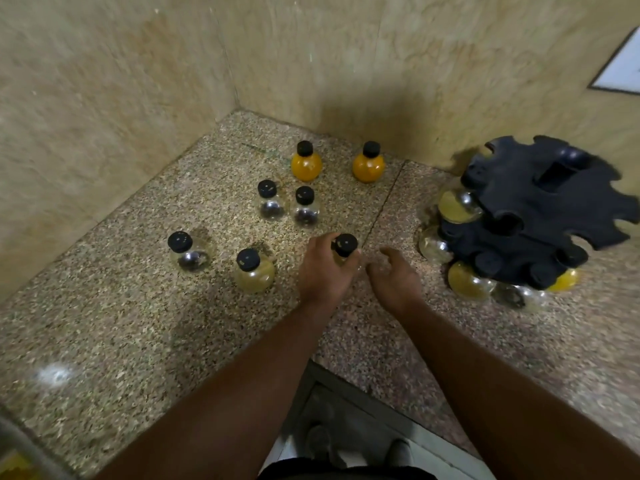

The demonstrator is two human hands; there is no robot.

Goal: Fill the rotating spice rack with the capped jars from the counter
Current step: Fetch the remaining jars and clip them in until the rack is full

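My left hand (pixel 323 271) grips a round glass jar with a black cap (pixel 344 244) at the middle of the speckled counter (pixel 138 323). My right hand (pixel 394 278) hovers just to its right, fingers loosely spread and holding nothing. Several more capped jars stand on the counter: two orange ones (pixel 306 161) (pixel 369 163) at the back, two with dark contents (pixel 270 199) (pixel 306 206) in the middle, one dark (pixel 188 251) and one yellowish (pixel 254 271) to the left. The black rotating spice rack (pixel 540 206) stands at the right with several jars hanging in its lower slots.
Beige stone walls meet in a corner behind the jars. The counter's front edge runs diagonally below my arms, with floor and my feet (pixel 346 445) beneath. A white framed panel (pixel 623 67) hangs on the right wall.
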